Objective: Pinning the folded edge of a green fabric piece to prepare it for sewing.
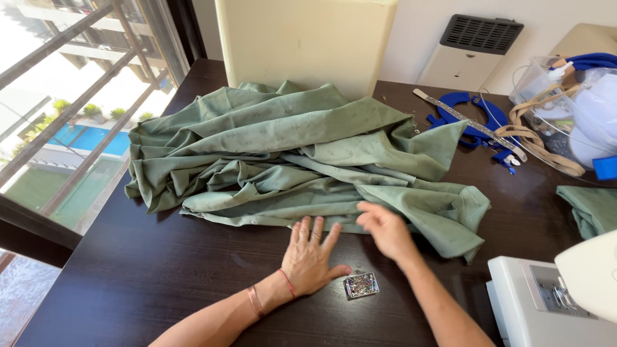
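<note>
Fabric [289,154], green and heaped on the worktop [160,270], lies under both hands' fingertips: left hand [312,257] flat and spread, right hand [384,230] loosely open, gripping nothing. Pin box [361,285] just behind the left fingers could get knocked, likely scattering pins.

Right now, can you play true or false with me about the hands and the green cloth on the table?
1. The left hand lies flat on the dark table with fingers spread. True.
2. The right hand holds a pair of scissors. False: it holds nothing and reaches onto the edge of the green cloth.
3. A small clear box of pins sits on the table just beside the left hand. True.
4. The green cloth is folded into a neat square. False: it lies in a loose, rumpled heap.
5. A white sewing machine stands at the right, near the right arm. True.
</note>
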